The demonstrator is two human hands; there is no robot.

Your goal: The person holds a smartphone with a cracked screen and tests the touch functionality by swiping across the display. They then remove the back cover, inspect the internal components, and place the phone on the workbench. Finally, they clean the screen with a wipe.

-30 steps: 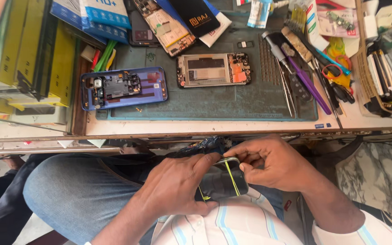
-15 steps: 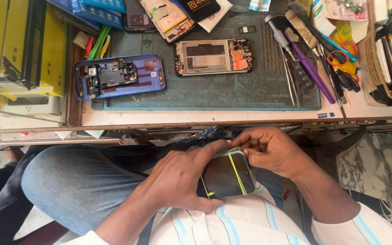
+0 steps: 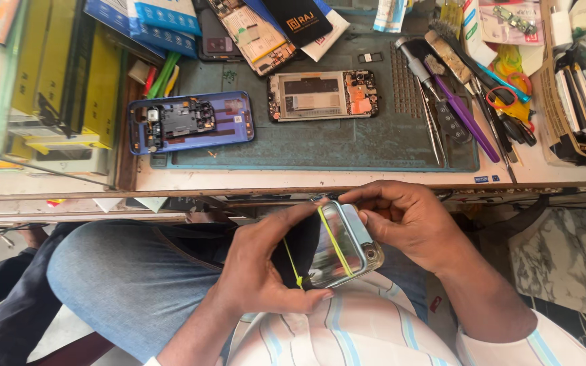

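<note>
Over the lap, below the bench edge, both hands clamp a glossy silver-edged phone (image 3: 337, 247), left hand (image 3: 266, 271) underneath, right hand (image 3: 408, 220) pinching its top, yellow elastic bands (image 3: 334, 238) already around it, opened phones lying beyond

Phone (image 3: 337, 247) tilted up on edge; left hand (image 3: 266, 271) thumb now along top.

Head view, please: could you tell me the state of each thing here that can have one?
Phone: held over the lap, yellow bands around it.
Left hand: gripping the phone.
Right hand: pinching its top edge.
Blue phone: back off, internals bare.
Silver phone: opened, lying flat on the green mat.
</note>
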